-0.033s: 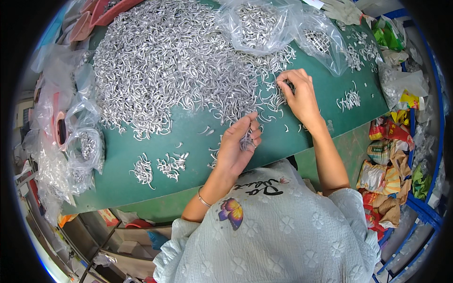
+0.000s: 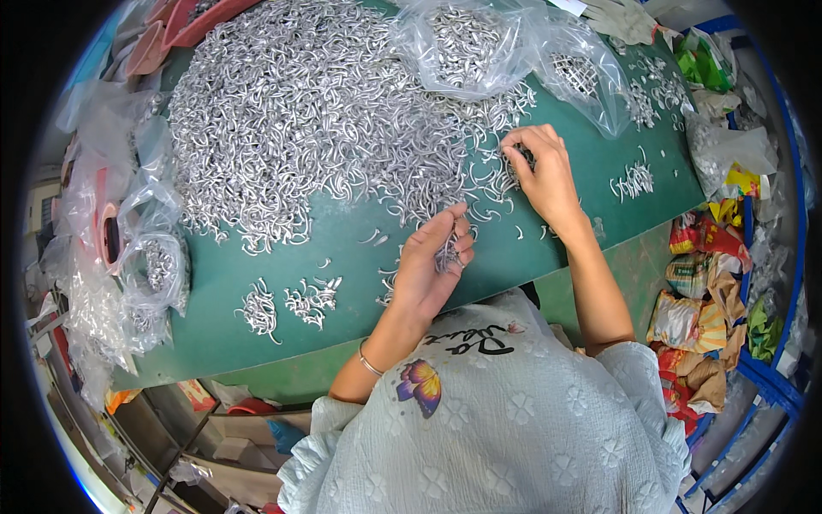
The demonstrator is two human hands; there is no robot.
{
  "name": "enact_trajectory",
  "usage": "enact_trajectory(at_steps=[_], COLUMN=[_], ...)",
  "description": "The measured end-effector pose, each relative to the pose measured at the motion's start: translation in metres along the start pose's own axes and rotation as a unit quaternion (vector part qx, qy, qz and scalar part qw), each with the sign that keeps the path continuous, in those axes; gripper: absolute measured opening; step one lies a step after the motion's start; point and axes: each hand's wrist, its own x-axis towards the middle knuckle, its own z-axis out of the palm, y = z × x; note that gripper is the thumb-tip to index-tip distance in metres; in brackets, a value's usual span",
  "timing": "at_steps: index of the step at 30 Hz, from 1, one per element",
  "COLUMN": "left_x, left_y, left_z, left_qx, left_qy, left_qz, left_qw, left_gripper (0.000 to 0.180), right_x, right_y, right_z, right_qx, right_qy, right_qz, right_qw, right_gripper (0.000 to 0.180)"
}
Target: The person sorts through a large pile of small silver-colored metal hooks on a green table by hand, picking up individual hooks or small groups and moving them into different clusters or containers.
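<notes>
A large heap of small curved silver metal pieces (image 2: 282,111) spreads over the green table (image 2: 360,321). My left hand (image 2: 425,265), palm turned up and fingers curled, cups several of these pieces at the heap's near edge. Farther right, my right hand (image 2: 546,176) is bent over the table with thumb and fingertips drawn together beside loose pieces. Some metal shows in the gap under its fingers, but whether they grip a piece is hidden. Left of my left hand lie two small piles, one pile (image 2: 259,310) beside another pile (image 2: 312,301).
Clear plastic bags of metal pieces stand behind the hands, a full bag (image 2: 467,51) and a flatter bag (image 2: 582,81). A small pile (image 2: 634,180) lies at the right. Plastic bags (image 2: 154,257) crowd the left edge. A red scoop-like tray (image 2: 201,21) sits far left. Packages (image 2: 698,317) line the right.
</notes>
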Motion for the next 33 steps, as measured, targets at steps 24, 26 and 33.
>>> enact_trajectory(at_steps=[24,26,33], left_x=[-0.005,-0.005,-0.005], left_y=[-0.002,-0.001,0.001], left_z=[-0.002,-0.003,0.000], left_qx=[0.003,0.004,0.033], left_qy=[-0.012,-0.014,-0.013], left_qz=[-0.006,-0.004,-0.013], left_qw=[1.000,1.000,0.999], left_gripper=[0.029,0.030,0.032], right_x=[0.012,0.011,0.018], right_y=[-0.006,-0.009,-0.009], right_z=[0.013,0.007,0.014], right_qx=[-0.121,-0.109,-0.129], right_qy=[0.018,0.013,-0.031], right_qz=[-0.071,-0.040,-0.041], right_qw=[0.990,0.993,0.990], right_gripper=[0.008,0.008,0.007])
